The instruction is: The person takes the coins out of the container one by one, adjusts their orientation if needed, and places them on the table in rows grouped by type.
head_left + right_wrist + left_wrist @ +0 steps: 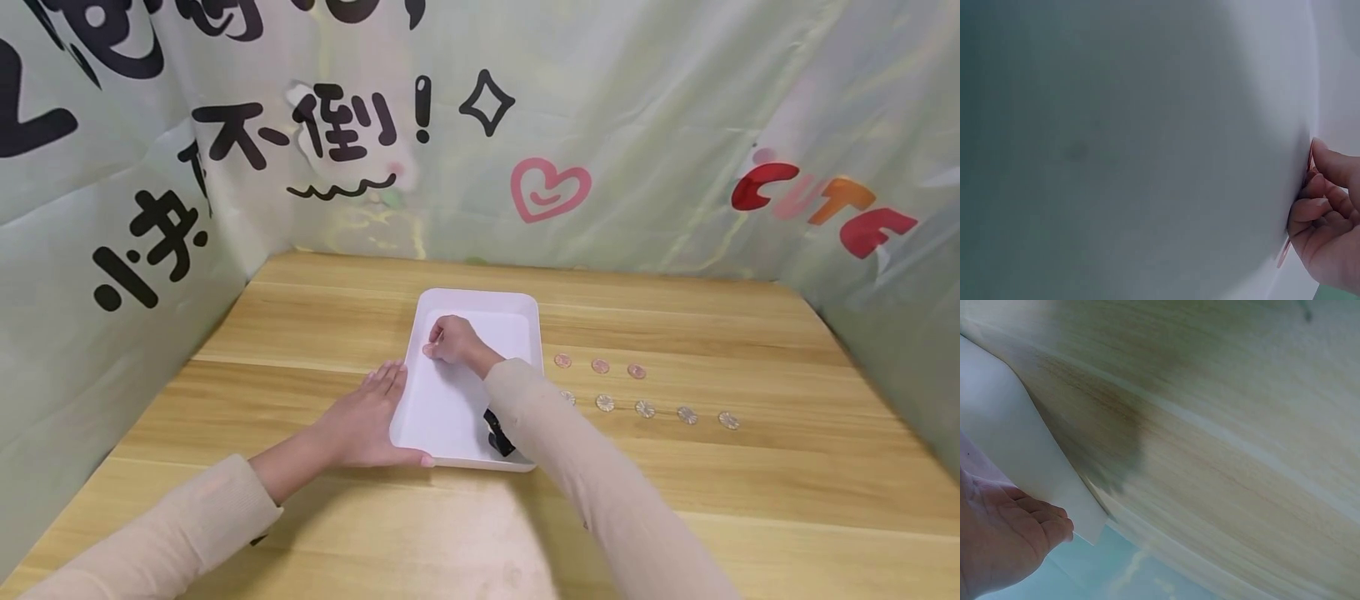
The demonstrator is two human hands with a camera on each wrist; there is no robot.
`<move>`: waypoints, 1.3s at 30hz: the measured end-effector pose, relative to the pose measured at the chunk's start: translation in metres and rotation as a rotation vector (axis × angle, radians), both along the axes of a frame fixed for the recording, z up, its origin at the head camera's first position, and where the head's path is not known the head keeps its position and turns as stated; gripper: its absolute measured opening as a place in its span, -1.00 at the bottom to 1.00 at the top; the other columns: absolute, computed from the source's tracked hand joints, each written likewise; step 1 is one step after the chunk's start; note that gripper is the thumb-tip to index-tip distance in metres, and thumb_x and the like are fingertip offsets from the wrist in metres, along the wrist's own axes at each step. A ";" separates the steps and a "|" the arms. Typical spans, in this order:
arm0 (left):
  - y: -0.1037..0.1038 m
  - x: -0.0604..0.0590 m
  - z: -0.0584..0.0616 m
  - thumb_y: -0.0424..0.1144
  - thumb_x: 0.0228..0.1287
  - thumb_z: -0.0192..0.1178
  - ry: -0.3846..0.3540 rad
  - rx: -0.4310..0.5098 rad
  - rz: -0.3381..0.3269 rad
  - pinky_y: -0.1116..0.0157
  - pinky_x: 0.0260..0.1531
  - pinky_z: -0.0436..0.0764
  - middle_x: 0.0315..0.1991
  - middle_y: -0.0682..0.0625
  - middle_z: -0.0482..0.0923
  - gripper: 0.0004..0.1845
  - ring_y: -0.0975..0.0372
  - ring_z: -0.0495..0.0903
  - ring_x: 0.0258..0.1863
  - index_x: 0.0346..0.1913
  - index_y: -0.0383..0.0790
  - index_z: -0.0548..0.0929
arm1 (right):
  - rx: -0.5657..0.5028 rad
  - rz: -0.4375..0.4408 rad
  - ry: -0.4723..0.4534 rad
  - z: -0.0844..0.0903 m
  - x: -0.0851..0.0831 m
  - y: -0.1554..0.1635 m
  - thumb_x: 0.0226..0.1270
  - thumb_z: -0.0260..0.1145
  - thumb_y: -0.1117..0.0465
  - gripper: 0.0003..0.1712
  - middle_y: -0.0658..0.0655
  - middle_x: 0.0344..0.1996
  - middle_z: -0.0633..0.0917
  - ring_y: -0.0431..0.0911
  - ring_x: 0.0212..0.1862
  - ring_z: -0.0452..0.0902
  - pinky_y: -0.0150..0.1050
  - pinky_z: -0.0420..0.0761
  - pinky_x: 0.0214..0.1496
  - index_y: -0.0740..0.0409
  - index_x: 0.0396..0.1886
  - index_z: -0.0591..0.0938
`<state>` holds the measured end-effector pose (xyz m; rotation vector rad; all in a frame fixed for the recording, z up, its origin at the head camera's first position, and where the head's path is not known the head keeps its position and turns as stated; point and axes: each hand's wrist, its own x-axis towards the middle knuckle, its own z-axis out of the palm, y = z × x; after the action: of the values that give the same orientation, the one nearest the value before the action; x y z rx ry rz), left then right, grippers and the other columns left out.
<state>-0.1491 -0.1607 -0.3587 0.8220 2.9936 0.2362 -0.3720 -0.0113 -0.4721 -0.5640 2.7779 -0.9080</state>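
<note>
Two hands are working at a white tray (525, 310), a shallow rounded-corner rectangle of smooth plastic lying near the middle of a wooden table (750, 333). The right hand (450, 340) is reaching inside the tray toward its left wall, fingers curled in a pinch; the right wrist view is showing a thin pinkish sliver between the fingertips (1310, 187), pressed against the tray's white floor, but what it is cannot be told. The left hand (367, 417) is lying flat on the table against the tray's left outer wall, fingers straight and together, the thumb running along the near rim; it is gripping nothing. A small black object (498, 433) is showing in the tray's near right corner, partly hidden under the right sleeve (570, 450).

Just right of the tray, small round discs are lying on the table in two rows: three pinkish discs (599, 366) farther back, and pale translucent discs (645, 408) nearer. The tabletop is showing light wood grain in long planks. Pale green fabric walls (675, 125) are enclosing the table on three sides, printed with black characters, a pink heart (549, 188) and red-orange lettering (825, 204). Both sleeves are beige knit.
</note>
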 end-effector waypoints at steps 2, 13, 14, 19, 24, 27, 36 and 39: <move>0.000 0.000 0.000 0.51 -0.19 0.11 0.000 -0.002 0.002 0.02 0.36 0.21 0.35 -0.42 0.12 0.29 -0.14 0.10 0.39 0.31 -0.60 0.14 | 0.065 -0.004 -0.028 0.014 0.009 -0.002 0.03 0.45 0.04 -0.72 0.06 -0.48 0.61 -0.09 -0.34 0.50 -0.30 0.52 -0.22 0.12 -0.41 0.60; 0.001 0.001 0.001 0.53 -0.19 0.10 -0.028 0.011 0.015 0.03 0.37 0.18 0.37 -0.41 0.08 0.30 -0.13 0.07 0.41 0.33 -0.58 0.12 | -0.023 -0.002 0.112 -0.022 -0.016 0.003 0.02 0.44 0.01 -0.71 -0.07 -0.67 0.55 -0.20 -0.53 0.42 -0.41 0.42 -0.49 -0.01 -0.66 0.53; 0.001 0.001 0.001 0.53 -0.19 0.10 -0.028 0.011 0.016 0.02 0.37 0.18 0.37 -0.41 0.07 0.30 -0.13 0.07 0.41 0.33 -0.58 0.12 | -0.036 -0.011 0.066 -0.005 -0.004 0.003 0.05 0.42 0.02 -0.72 -0.06 -0.68 0.56 -0.20 -0.55 0.43 -0.39 0.43 -0.50 0.01 -0.66 0.54; 0.001 0.001 0.002 0.52 -0.19 0.11 -0.046 0.016 0.023 0.03 0.38 0.16 0.39 -0.40 0.04 0.30 -0.12 0.05 0.41 0.34 -0.57 0.10 | -0.159 -0.104 -0.168 0.095 0.069 0.005 0.21 0.28 0.24 -0.79 0.04 -0.75 0.52 -0.21 -0.68 0.38 -0.39 0.44 -0.59 0.21 -0.58 0.57; 0.000 0.001 0.001 0.53 -0.18 0.10 -0.045 0.011 0.022 0.03 0.38 0.16 0.39 -0.39 0.04 0.30 -0.12 0.04 0.42 0.34 -0.57 0.10 | -0.276 -0.194 -0.246 0.136 0.094 0.009 0.25 0.24 0.30 -0.84 -0.02 -0.73 0.46 -0.27 -0.71 0.31 -0.48 0.38 -0.63 0.32 -0.47 0.56; 0.000 0.001 0.001 0.53 -0.18 0.09 -0.044 0.007 0.021 0.03 0.38 0.17 0.39 -0.39 0.05 0.30 -0.12 0.04 0.42 0.34 -0.57 0.10 | -0.334 -0.206 -0.258 0.144 0.096 0.016 0.25 0.25 0.28 -0.84 -0.04 -0.71 0.46 -0.28 -0.70 0.32 -0.51 0.37 -0.64 0.30 -0.46 0.57; 0.001 0.000 -0.001 0.53 -0.19 0.10 -0.057 0.012 0.032 0.04 0.38 0.18 0.40 -0.38 0.02 0.31 -0.12 0.02 0.42 0.36 -0.56 0.08 | -0.408 -0.232 -0.329 0.156 0.101 0.046 0.24 0.23 0.33 -0.87 0.06 -0.66 0.51 -0.22 -0.65 0.33 -0.47 0.40 -0.58 0.28 -0.48 0.54; 0.001 0.000 -0.001 0.54 -0.20 0.10 -0.061 0.022 0.039 0.03 0.38 0.16 0.41 -0.37 0.01 0.32 -0.11 0.02 0.43 0.36 -0.55 0.07 | -0.404 -0.245 -0.333 0.160 0.104 0.055 0.24 0.22 0.33 -0.89 0.06 -0.62 0.51 -0.22 -0.63 0.33 -0.48 0.40 -0.57 0.30 -0.45 0.54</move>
<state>-0.1488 -0.1600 -0.3601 0.7451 2.9577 0.2897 -0.2676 0.0442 -0.3125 -0.1008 2.4037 -1.4816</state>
